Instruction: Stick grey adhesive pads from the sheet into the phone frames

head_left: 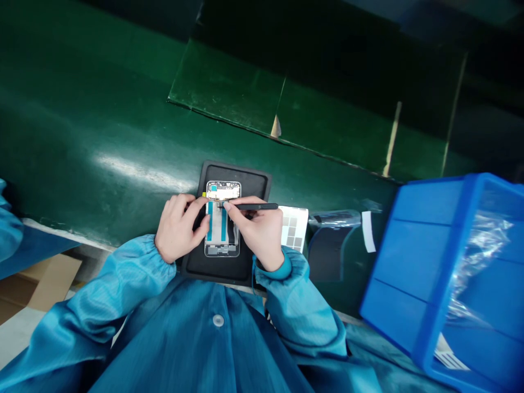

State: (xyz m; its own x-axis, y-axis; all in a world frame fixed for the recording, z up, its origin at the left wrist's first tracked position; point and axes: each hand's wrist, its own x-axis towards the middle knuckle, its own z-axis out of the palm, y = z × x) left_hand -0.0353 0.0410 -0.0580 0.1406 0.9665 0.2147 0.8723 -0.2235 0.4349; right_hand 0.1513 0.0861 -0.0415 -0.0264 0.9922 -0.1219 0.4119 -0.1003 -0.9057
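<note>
An opened smartphone, its inner parts and blue strips exposed, lies on a black tray in front of me. My left hand is at the phone's left edge, fingers bent, holding it with the index finger and thumb. Pinched in my right hand are slim black tweezers, lying almost level across the phone. Their tip points at the middle upper part of the phone, just below the circuit board. My right fingertips partly hide what the tip touches.
Right of the tray lies a white card with grey squares. Beyond it are clear plastic film, a dark sheet and a white strip. A blue bin holds clear wrapping. Another person's blue sleeve shows at the far left.
</note>
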